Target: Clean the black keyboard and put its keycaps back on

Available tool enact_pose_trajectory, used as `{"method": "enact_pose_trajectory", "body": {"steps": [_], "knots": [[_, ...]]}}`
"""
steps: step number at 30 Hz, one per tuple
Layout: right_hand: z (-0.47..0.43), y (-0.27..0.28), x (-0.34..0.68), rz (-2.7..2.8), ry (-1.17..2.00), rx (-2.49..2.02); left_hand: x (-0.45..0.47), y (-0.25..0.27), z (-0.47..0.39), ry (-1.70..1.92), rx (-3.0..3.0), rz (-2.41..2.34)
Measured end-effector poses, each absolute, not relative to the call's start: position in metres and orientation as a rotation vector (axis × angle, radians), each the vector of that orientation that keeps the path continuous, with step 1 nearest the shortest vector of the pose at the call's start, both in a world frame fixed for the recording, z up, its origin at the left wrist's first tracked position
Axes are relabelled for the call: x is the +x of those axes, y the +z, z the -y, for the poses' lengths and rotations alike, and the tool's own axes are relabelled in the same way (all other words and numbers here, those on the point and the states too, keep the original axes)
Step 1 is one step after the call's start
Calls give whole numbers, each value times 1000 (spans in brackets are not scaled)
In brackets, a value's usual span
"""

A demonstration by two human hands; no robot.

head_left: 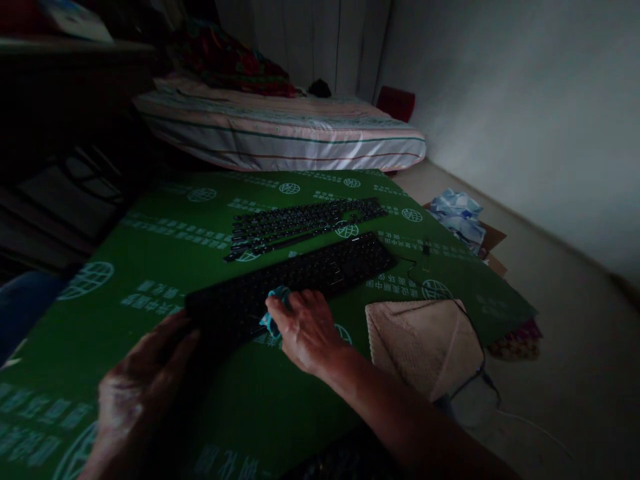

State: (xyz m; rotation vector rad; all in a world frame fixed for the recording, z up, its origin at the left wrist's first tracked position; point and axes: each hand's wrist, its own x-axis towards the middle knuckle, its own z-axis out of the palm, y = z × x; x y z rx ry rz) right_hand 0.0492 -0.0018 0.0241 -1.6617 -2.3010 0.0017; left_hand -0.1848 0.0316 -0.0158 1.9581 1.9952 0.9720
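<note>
A black keyboard base (350, 263) lies slantwise on the green table board (240, 413). At its left end my left hand (150, 367) holds the corner, fingers on the edge; part of the grip is in shadow. My right hand (310, 330) is closed around a crumpled teal cloth (276, 310) and presses it to the lower edge of the base. Beyond the base, loose black keycaps (300, 223) are laid out in rows. A thin cable (435, 285) runs from the base toward the right.
A folded beige towel (423, 343) lies at the table's right edge, with the cable passing beside it. Behind the table stands a bed (290, 137) with a striped sheet. Crumpled light-blue packaging (457, 213) sits beyond the right edge, near a pale wall (525, 87).
</note>
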Motion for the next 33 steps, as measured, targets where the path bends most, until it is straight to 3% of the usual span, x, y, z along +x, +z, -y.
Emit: {"method": "enact_pose_trajectory", "body": {"steps": [7,16,24,33], "knots": [[11,11,49,2173,53,-1751,-183,-13,-24,1000,1879,-1857],[20,-2,33,2233,3,-1514,-187,-18,-20,1042,1881,-1817],[29,12,18,2233,334,-1120,-189,-17,-17,1046,1898,-1805],[3,13,123,2151,10,-1323,-191,-15,-18,1031,1874,-1820]]}}
